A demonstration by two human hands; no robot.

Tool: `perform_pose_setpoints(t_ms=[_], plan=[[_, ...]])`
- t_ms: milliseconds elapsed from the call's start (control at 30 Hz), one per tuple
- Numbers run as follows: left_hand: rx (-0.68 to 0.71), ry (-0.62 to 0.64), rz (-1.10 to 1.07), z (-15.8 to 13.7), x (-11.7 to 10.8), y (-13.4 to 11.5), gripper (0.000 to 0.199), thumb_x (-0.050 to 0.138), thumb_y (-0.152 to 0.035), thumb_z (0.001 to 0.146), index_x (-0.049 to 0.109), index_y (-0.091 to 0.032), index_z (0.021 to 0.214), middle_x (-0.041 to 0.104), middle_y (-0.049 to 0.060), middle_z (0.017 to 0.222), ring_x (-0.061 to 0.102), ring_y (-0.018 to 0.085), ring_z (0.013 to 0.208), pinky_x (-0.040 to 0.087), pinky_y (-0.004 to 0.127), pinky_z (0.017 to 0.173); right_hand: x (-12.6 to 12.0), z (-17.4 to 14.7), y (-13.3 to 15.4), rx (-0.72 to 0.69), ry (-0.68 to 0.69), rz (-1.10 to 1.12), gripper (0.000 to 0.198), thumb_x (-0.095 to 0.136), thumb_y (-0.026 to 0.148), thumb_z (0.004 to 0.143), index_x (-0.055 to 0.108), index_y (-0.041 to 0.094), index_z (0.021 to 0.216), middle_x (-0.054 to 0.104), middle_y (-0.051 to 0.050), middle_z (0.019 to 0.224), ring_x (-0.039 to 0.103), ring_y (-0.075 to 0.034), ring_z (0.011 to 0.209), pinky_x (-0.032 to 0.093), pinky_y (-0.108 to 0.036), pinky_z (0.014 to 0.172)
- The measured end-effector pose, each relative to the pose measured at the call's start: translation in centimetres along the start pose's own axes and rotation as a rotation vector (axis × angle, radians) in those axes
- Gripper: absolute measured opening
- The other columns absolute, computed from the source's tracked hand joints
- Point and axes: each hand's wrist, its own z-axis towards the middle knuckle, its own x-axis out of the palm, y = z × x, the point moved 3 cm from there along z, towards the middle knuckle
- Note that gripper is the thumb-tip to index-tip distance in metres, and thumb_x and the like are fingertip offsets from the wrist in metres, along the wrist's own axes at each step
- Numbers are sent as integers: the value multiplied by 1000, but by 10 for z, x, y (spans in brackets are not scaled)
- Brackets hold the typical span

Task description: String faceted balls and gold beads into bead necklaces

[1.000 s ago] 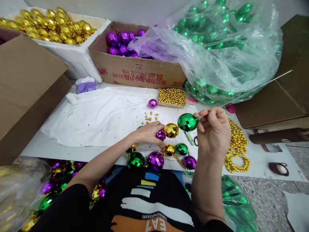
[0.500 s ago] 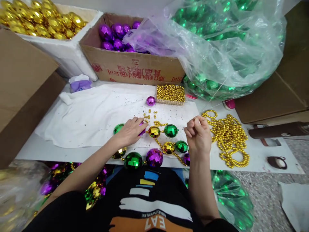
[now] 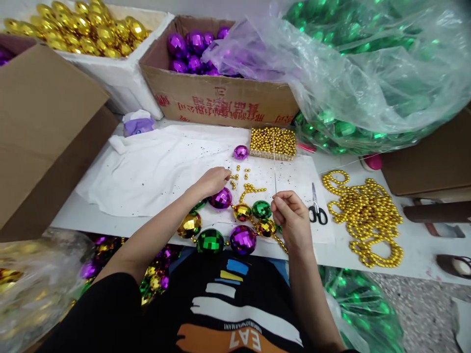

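Note:
My right hand [image 3: 292, 215] pinches a long, thin needle [image 3: 274, 169] that points up and away, its far end in front of the bead tray. Over the white cloth, my left hand [image 3: 215, 180] has its fingers pressed together at a few loose small gold beads [image 3: 235, 177]; whether a bead is between the fingertips is hidden. Just below it lies a strung necklace of big faceted balls, with a purple ball [image 3: 221, 198], a gold ball [image 3: 243, 212] and a green ball [image 3: 261, 209]. Another purple ball [image 3: 241, 152] sits loose beside the tray of small gold beads [image 3: 273, 142].
Black-handled scissors [image 3: 318, 214] and a heap of gold bead chains [image 3: 368, 211] lie to the right. Along the back stand a white foam box [image 3: 121, 83] of gold balls, a carton [image 3: 221, 103] of purple balls and a plastic bag [image 3: 368, 83] of green ones.
My left hand has left the purple ball and moved up to the loose gold beads. My right hand has shifted nearer the necklace, uncovering the scissors, and the needle now shows upright. The view has shifted slightly.

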Motion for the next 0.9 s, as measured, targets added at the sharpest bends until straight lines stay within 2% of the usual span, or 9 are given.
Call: perform_pose_setpoints(t_ms=[200, 300, 367, 433, 533, 600, 700, 900], plan=[[-35, 60, -52, 20, 5, 12, 16, 66, -5, 58, 63, -20, 64, 61, 4, 68, 60, 22, 76, 43, 32, 76, 1, -3, -5, 26, 4, -68, 23, 74, 37, 79, 60, 19, 84, 56, 5, 62, 31, -4, 44, 21, -19, 41], [-21, 46, -128, 23, 3, 12, 16, 66, -5, 58, 61, -21, 59, 58, 1, 61, 59, 19, 71, 44, 31, 76, -1, -2, -6, 27, 4, -94, 23, 72, 38, 80, 59, 20, 84, 55, 5, 62, 29, -4, 43, 20, -20, 41], [-23, 9, -186, 23, -2, 10, 12, 65, -8, 64, 64, -20, 64, 60, 1, 63, 58, 17, 68, 46, 31, 74, -3, -1, -5, 7, 3, -165, 22, 70, 39, 82, 60, 20, 84, 55, 5, 62, 31, -6, 44, 21, -21, 42], [-37, -60, -421, 18, -10, 6, 7, 63, -12, 73, 66, -18, 76, 64, 2, 70, 60, 14, 66, 49, 30, 73, -5, -2, -3, -31, 21, -287, 19, 67, 38, 84, 61, 20, 81, 56, 3, 63, 40, -8, 49, 28, -22, 46], [-61, -147, -1056, 5, -20, -1, 12, 66, -15, 79, 67, -16, 90, 69, 4, 81, 64, 12, 70, 54, 29, 74, -6, -4, -3, -56, 84, -483, 17, 63, 35, 86, 62, 19, 78, 56, 2, 63, 49, -12, 60, 36, -24, 55], [-100, -155, -1373, -6, -22, -6, 13, 66, -12, 81, 69, -14, 93, 71, 4, 82, 67, 12, 72, 56, 29, 76, -6, -6, -5, -42, 115, -548, 19, 62, 36, 87, 63, 19, 79, 56, 2, 62, 50, -13, 60, 37, -25, 56], [-183, -146, -1576, -17, -18, -9, 16, 60, -5, 86, 71, -13, 94, 72, 5, 81, 68, 11, 71, 57, 27, 75, -6, -9, -11, -35, 129, -556, 21, 61, 39, 87, 64, 19, 82, 56, 2, 61, 48, -13, 58, 37, -26, 55], [-255, -158, -1670, -24, -13, -9, 19, 56, -2, 90, 72, -12, 93, 74, 8, 86, 69, 11, 70, 58, 26, 75, -4, -13, -13, -43, 121, -567, 23, 61, 42, 87, 65, 20, 81, 54, 2, 60, 47, -13, 56, 36, -26, 53]])
